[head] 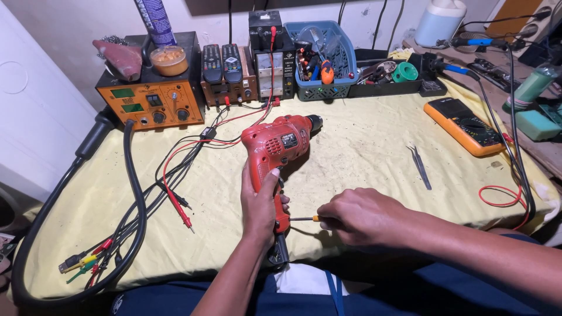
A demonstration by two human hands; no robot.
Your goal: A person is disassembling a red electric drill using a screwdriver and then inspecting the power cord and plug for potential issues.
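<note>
Red drill [280, 146] in left hand [260, 205], grey label plate on its side.

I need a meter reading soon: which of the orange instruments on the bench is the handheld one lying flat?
The orange multimeter at the far right, lying flat on the yellow cloth. The other orange unit, the boxy bench station at back left, stands upright with objects on top.

— That red drill [275, 153], plastic? 
— Yes, matt moulded plastic, ribbed at the vents. The yellow cloth [363, 146] over the worktop is rough and stained. 
— And far right? 
— Tweezers [420, 165] of dull metal; the meter [465, 126] a smooth orange plastic.
</note>
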